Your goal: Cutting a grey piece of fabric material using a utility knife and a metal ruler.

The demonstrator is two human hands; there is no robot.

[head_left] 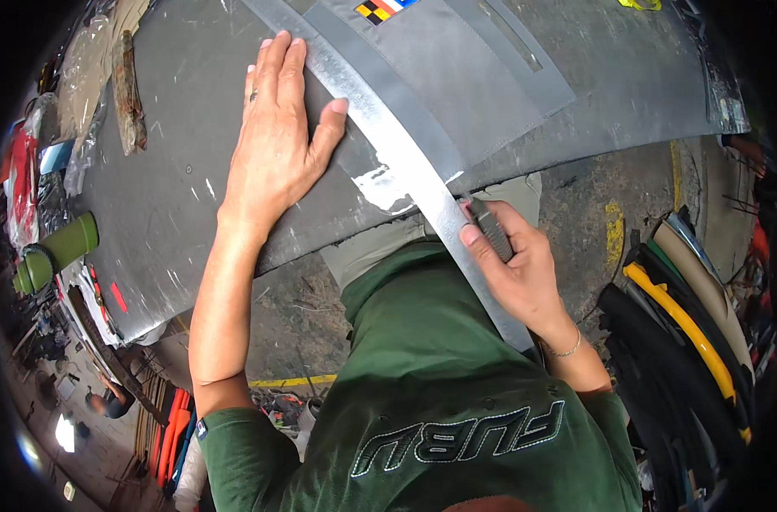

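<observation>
A long metal straightedge [380, 128] runs diagonally across the dark worktable [184, 154], and its near end sticks out past the table edge in front of my shirt. Beside and partly under it lies a flat grey fabric piece [482, 77] with stitched seams, a slot and a colourful checkered patch [384, 8]. My left hand [273, 136] is spread flat, fingertips and thumb at the straightedge's left side. At the table's near edge, my right hand [525, 264] grips a dark grey utility knife [492, 230] with a ridged handle, right against the straightedge. Its blade cannot be made out.
A rough wooden stick [127, 94] and clear plastic lie at the table's left. A green roll [69, 243] stands by the left edge. Material rolls, black, beige and yellow [683, 316], lean at the right; orange rolls [173, 435] stand lower left. Another person [111, 399] is far left.
</observation>
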